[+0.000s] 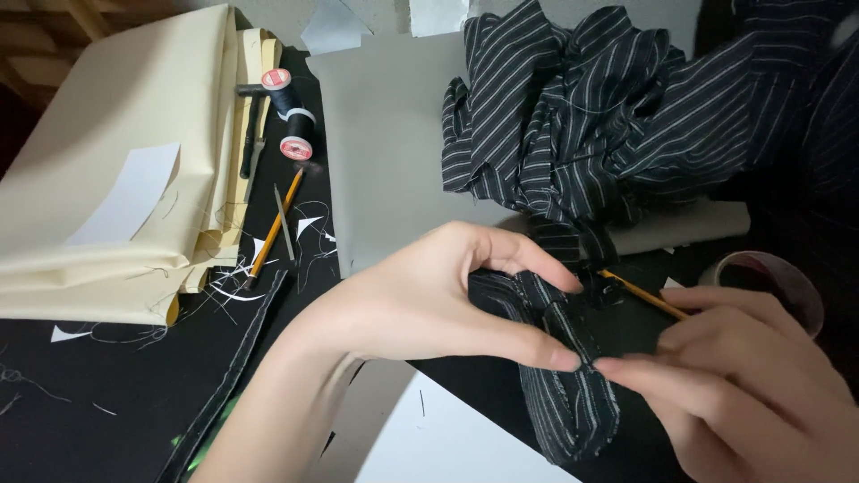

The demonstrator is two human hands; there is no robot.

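Pinching with our left hand (420, 300), we are closing the grip on a narrow striped fabric strip (564, 376) between thumb and forefinger. Our right hand (743, 376) is meeting it at three o'clock, its grip closed on a yellow pencil (644, 297) and the strip's edge. At twelve o'clock on the bench (107, 394), striped cloth (573, 107) is lying bunched.

2 thread spools (288, 114) left of the fabric heap (582, 107), folded cloth (134, 170) farther left, cup (777, 279) at right.
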